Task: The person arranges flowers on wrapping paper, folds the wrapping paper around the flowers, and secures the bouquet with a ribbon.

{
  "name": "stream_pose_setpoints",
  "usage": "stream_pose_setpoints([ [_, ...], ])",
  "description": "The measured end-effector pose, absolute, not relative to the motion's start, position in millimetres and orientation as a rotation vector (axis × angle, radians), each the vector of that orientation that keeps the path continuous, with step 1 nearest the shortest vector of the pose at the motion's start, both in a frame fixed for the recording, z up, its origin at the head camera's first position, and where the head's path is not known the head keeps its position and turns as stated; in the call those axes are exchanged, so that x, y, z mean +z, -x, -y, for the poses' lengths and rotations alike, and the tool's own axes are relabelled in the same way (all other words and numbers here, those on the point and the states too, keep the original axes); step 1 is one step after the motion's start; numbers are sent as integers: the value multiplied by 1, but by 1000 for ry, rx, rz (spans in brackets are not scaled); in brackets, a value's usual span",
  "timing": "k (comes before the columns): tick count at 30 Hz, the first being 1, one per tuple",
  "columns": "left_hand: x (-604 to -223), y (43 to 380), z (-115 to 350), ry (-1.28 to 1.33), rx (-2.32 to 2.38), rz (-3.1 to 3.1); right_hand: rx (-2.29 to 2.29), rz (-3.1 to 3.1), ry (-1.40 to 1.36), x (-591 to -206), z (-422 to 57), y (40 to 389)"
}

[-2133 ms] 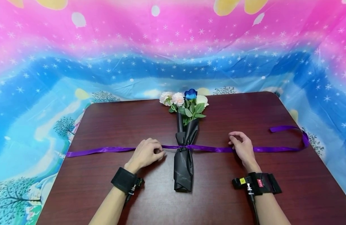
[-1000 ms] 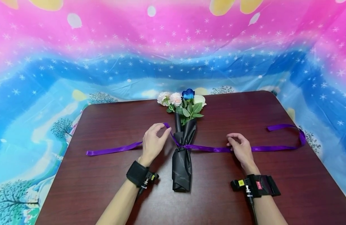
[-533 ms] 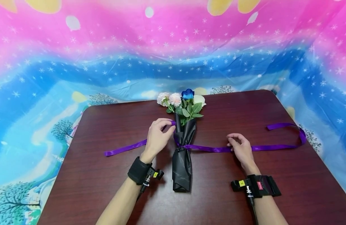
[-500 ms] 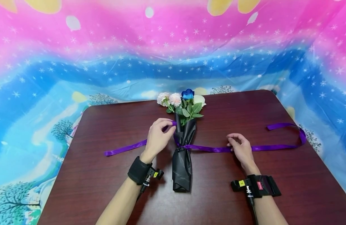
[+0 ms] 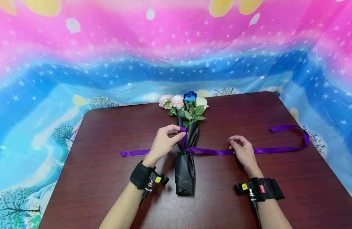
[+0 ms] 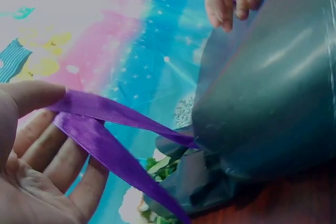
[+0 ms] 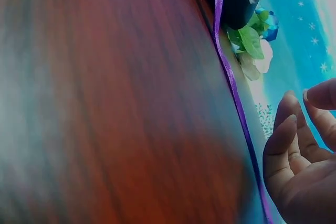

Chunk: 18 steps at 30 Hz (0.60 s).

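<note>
A bouquet of artificial-looking flowers [image 5: 190, 109], wrapped in black paper [image 5: 185, 175], lies on the table with its blooms toward the back. Purple ribbon [image 5: 211, 151] is cinched round the wrapping's waist, its tails running left and right. Just above that waist my left hand [image 5: 162, 141] pinches the left tail between thumb and fingers. In the left wrist view the ribbon [image 6: 123, 166] bends over at the pinch, with both lengths hanging from it. My right hand [image 5: 245, 154] hovers over or rests by the right tail, fingers loosely bent, holding nothing.
Dark red-brown wooden table [image 5: 221, 203] underneath. The ribbon's far right end curls back near the table's right edge. A printed pink and blue cloth [image 5: 130, 70] hangs behind and at both sides.
My left hand lifted the left ribbon tail and moved it right, up to the front of the wrapping. The tail's free end slid right across the table. My right hand stayed nearly still.
</note>
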State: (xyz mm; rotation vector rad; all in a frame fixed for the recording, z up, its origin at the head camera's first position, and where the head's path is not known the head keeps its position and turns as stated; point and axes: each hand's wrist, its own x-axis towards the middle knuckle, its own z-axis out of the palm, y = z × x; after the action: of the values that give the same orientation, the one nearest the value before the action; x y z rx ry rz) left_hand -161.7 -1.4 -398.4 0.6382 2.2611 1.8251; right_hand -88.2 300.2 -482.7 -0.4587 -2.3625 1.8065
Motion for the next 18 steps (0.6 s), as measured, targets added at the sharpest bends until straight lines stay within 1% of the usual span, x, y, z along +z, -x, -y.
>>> stream_pose_setpoints([
  [9,-401,162,-1,-709,1921,-1997,1801,2417,377,-474,-296,88],
  [16,-383,151,-1,-738,1939,-1970,1770,2471,363,-471,-291,90],
  [18,-383,151,-1,-747,1935,-1967,1737,2529,362,-471,-290,90],
])
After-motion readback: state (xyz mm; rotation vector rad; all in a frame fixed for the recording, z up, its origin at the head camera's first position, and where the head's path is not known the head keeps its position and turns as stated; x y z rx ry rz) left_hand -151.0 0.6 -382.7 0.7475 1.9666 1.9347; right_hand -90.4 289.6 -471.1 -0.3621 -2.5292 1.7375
